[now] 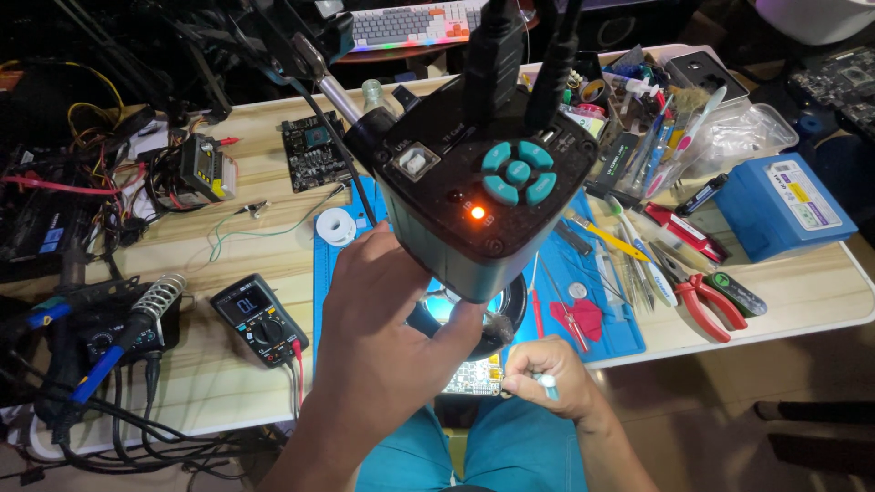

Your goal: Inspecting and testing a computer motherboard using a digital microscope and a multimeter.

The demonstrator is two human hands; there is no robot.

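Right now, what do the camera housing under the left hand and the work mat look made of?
Camera housing: likely matte black and grey plastic, moulded edges, teal rubbery-looking buttons. Work mat: blue, flat, low sheen, probably silicone. The left hand touches the housing's underside.

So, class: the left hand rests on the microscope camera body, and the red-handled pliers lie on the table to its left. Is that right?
Not quite. In the head view the left hand does rest on the microscope camera body, but the red-handled pliers lie to its right.
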